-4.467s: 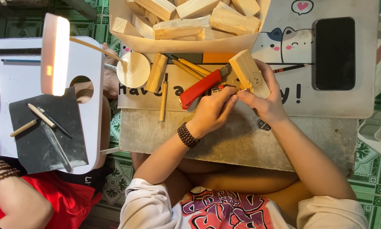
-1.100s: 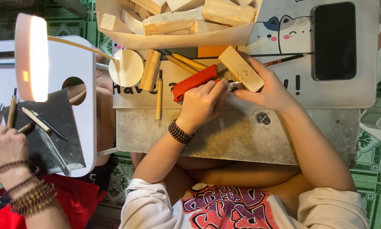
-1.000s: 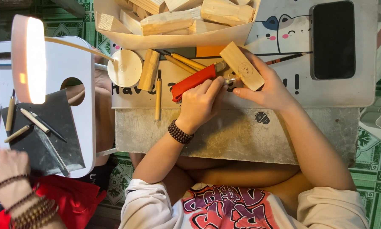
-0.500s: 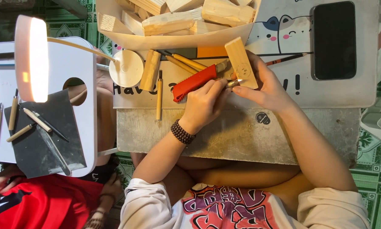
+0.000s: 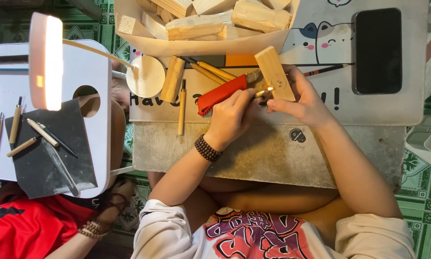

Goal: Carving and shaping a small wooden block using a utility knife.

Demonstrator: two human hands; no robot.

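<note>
Both my forearms reach forward and angle inward, so my hands meet close together. My left hand (image 5: 232, 115) is curled into a loose fist, knuckles up, with a dark bead bracelet at the wrist. My right hand (image 5: 304, 98) sits just beside it, fingers wrapped and thumb pressed forward. Both sleeves are pushed up.

Grey tabletop (image 5: 253, 158) carries a white printed mat (image 5: 368, 108); on the mat: wood-block tray (image 5: 201, 45), black phone (image 5: 377, 50), red knife (image 5: 220, 93).
</note>
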